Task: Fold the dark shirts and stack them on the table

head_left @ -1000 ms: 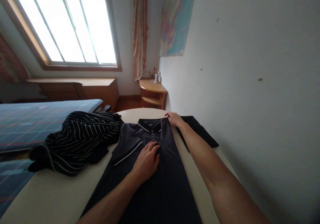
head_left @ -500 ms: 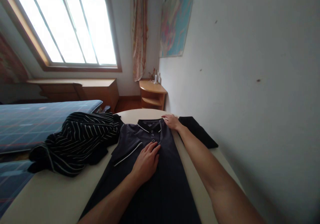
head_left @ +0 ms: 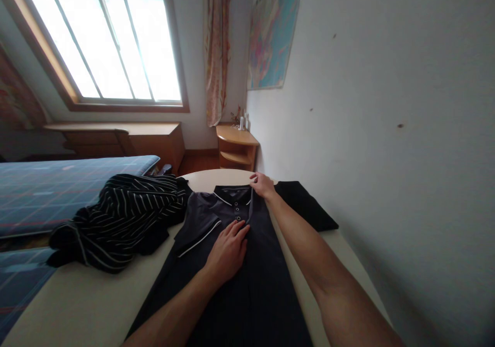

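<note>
Currently, from my remote seat, I see the left forearm slanting up from the bottom edge, with the left hand [head_left: 227, 249] palm down on the dark polo shirt [head_left: 266, 280] just below its buttons [head_left: 237, 209], fingers nearly straight, loosely spread, gripping nothing. The right forearm reaches inward from the lower right; the right hand [head_left: 262, 185] is at the shirt's shoulder beside the collar [head_left: 223, 192], thumb and forefinger close together, though I cannot tell whether they pinch fabric. The shirt lies front up on my pale table [head_left: 88, 306], between a crumpled striped garment [head_left: 131, 208] and a flat black cloth [head_left: 307, 205]. Beyond, a corner shelf [head_left: 234, 134] bears small white items [head_left: 242, 123], too blurred to name.
</note>
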`<action>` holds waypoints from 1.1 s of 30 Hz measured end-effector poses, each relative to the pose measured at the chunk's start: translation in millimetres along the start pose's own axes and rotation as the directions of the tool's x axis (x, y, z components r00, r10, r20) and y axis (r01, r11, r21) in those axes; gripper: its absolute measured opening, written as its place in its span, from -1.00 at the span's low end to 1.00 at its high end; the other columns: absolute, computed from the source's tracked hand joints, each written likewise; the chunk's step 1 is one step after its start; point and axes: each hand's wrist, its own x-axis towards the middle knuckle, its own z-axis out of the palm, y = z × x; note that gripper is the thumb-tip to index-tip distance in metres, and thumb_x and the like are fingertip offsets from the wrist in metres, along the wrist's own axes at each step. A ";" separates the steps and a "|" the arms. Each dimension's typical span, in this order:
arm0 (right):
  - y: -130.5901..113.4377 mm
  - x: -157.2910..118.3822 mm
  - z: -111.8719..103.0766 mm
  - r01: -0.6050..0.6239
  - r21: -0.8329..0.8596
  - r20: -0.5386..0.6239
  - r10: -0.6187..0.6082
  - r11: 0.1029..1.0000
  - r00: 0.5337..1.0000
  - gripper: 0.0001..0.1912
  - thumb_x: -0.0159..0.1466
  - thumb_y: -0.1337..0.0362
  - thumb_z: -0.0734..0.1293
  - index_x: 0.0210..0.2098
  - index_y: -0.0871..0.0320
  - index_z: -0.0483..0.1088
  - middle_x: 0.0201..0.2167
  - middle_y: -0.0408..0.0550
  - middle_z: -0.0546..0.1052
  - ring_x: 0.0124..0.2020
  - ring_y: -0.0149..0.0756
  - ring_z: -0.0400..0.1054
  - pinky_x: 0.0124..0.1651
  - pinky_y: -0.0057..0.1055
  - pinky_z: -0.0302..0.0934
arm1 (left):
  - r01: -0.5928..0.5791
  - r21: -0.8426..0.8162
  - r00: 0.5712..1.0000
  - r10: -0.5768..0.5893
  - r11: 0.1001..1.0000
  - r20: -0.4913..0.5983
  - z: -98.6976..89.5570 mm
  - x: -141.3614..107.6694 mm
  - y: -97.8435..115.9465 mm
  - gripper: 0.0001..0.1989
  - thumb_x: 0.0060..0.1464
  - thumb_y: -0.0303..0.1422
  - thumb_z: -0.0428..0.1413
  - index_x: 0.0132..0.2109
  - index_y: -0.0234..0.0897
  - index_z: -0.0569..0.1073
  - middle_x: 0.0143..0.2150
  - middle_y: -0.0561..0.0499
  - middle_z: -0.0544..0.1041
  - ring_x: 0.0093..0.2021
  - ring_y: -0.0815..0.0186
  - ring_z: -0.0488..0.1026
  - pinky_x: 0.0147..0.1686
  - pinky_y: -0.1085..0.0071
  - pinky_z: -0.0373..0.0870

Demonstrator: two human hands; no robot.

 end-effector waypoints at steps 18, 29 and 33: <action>22.7 -16.5 16.2 0.004 -0.059 -0.031 -0.006 0.998 1.000 -0.70 0.35 0.36 0.17 -0.09 0.11 0.51 -0.05 0.01 0.56 0.06 -0.20 0.35 0.14 -0.34 0.16 | 0.012 0.024 1.000 -0.013 1.000 0.015 1.2 0.7 2.0 -0.56 0.30 -0.38 -0.07 0.28 -0.25 0.33 0.33 -0.09 0.33 0.35 0.12 0.20 0.30 0.10 0.21; -1.8 -13.8 7.0 -0.039 -0.137 -0.005 0.039 0.990 0.999 -0.56 0.18 -0.12 0.33 -0.21 0.09 0.57 0.01 0.09 0.51 0.08 -0.04 0.32 0.08 -0.21 0.22 | 0.010 0.009 1.000 -0.010 1.000 0.009 1.2 0.1 1.3 -0.56 0.29 -0.37 -0.06 0.28 -0.22 0.34 0.33 -0.08 0.32 0.36 0.12 0.18 0.30 0.09 0.20; -10.0 -9.8 9.4 -0.104 -0.160 -0.006 0.104 0.982 0.995 -0.66 0.17 0.02 0.34 -0.25 0.11 0.59 -0.03 0.11 0.54 0.04 -0.03 0.36 0.00 -0.23 0.27 | 0.004 0.005 1.000 -0.004 1.000 0.003 1.5 0.0 0.3 -0.56 0.29 -0.37 -0.06 0.28 -0.19 0.33 0.33 -0.07 0.33 0.36 0.12 0.18 0.30 0.09 0.20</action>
